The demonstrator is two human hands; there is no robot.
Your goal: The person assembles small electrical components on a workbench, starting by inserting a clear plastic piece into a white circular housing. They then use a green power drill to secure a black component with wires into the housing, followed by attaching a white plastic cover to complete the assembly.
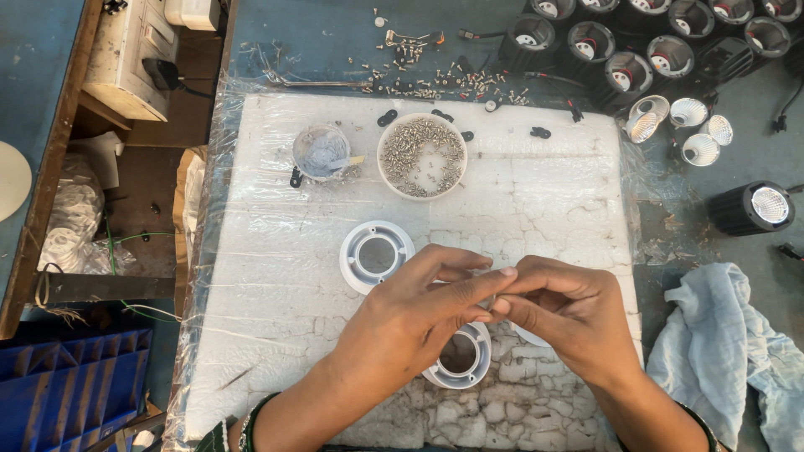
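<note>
While finished black lamps [624, 71] are being massed at the far right, a small part, hidden, is being pinched between left hand [419, 305] and right hand [561, 305] above two unfinished white rings [376, 255].

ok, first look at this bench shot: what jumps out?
Two bare hands meet at centre bottom, left hand and right hand, fingertips pinched together on something too small to identify, above a white ring housing on the cracked white foam board. Behind them sits a white bowl of screws. Rows of black lamp housings crowd the top right corner.
</note>
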